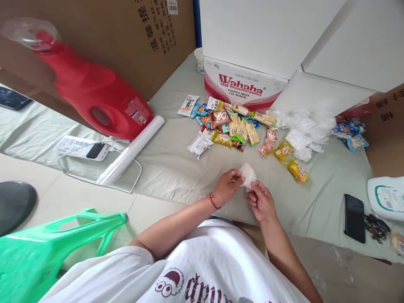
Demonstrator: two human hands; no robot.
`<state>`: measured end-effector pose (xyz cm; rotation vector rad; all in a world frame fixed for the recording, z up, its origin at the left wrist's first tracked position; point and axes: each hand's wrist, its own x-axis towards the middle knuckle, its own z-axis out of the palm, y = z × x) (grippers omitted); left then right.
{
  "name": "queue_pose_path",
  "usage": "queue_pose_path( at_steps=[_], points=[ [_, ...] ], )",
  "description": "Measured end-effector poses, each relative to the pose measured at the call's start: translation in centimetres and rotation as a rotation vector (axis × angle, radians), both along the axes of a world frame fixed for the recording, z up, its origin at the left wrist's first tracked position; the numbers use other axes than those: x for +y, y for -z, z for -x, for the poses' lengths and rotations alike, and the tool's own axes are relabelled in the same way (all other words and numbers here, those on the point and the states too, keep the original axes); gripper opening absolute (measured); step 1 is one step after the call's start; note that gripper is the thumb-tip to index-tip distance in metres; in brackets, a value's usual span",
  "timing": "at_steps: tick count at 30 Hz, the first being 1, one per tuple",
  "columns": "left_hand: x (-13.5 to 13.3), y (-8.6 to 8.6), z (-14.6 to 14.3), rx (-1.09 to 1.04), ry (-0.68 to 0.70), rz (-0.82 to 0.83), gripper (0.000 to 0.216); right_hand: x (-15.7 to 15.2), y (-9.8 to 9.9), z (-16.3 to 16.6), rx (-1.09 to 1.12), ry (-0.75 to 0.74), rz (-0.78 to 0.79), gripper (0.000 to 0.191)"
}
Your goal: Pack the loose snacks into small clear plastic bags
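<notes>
Head view, looking down at a person seated on the floor. The left hand (227, 185), with a red cord at its wrist, and the right hand (261, 203) were both closed in a fingertip pinch on one small clear bag (248, 174), held up between them just above the grey cloth (176, 168) and touching neither the cloth nor any packet. Beyond the hands lay a loose pile of snack packets (233, 124), and beyond and to the right of them a heap of clear bags (304, 128); a yellow packet (297, 171) lay nearest, just past the right hand. A black phone (354, 217) and a bunch of keys (377, 227) rested well to the right of the right hand, a white roll (131, 150) and a power strip (83, 148) well to the left of the left hand, and a printed carton (241, 86) stood behind the pile. Judged risks: the film looked thin and crumpled, so the pinches could slip on its slick layers or stretch and tear it if the fingers pulled apart unevenly; whether its mouth was open could not be told; if it were released it could drift among the other bags and be lost
</notes>
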<state>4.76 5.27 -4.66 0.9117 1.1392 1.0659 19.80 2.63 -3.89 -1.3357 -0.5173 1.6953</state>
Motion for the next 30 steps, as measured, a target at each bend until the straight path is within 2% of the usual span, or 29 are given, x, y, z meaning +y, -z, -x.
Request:
queue_pose_path(
  at_steps=[3, 6, 7, 9, 11, 15, 21, 25, 27, 30],
  points=[
    [-0.4, 0.4, 0.0, -0.063, -0.063, 0.073, 0.033, -0.3, -0.1, -0.9, -0.284, -0.037, -0.159, 0.046],
    [-0.7, 0.6, 0.2, -0.069, -0.12, 0.098, 0.031, -0.6, -0.3, -1.5, -0.711, -0.035, -0.519, 0.045],
    [-0.9, 0.6, 0.2, -0.059, -0.129, 0.095, 0.03, -0.7, -0.3, -1.6, -0.806, -0.088, -0.62, 0.046],
    [-1.2, 0.6, 0.3, -0.052, -0.11, 0.084, 0.03, -0.8, 0.0, -1.5, -0.87, -0.246, -0.723, 0.033],
    [-1.6, 0.5, 0.2, -0.08, -0.041, 0.061, 0.03, -0.9, 0.5, -1.2, -0.805, -0.325, -0.686, 0.019],
    [-2.1, 0.5, 0.0, -0.138, 0.055, 0.036, 0.039, -1.0, 1.4, -1.0, -0.551, -0.218, -0.474, 0.021],
    [-1.2, 0.9, 0.9, -0.185, -0.05, 0.15, 0.037, -0.6, 0.7, -2.5, -0.155, 0.026, -0.219, 0.032],
    [-0.5, 1.0, 1.8, -0.287, -0.114, 0.205, 0.042, -0.2, 0.3, -4.5, 0.02, 0.158, -0.115, 0.035],
    [-0.4, 0.7, 2.2, -0.345, -0.123, 0.227, 0.041, -0.2, 0.4, -5.4, 0.07, 0.188, -0.1, 0.035],
    [-0.4, 0.0, 2.3, -0.458, -0.098, 0.262, 0.039, -0.6, 0.9, -6.1, 0.056, 0.128, -0.074, 0.037]
  ],
)
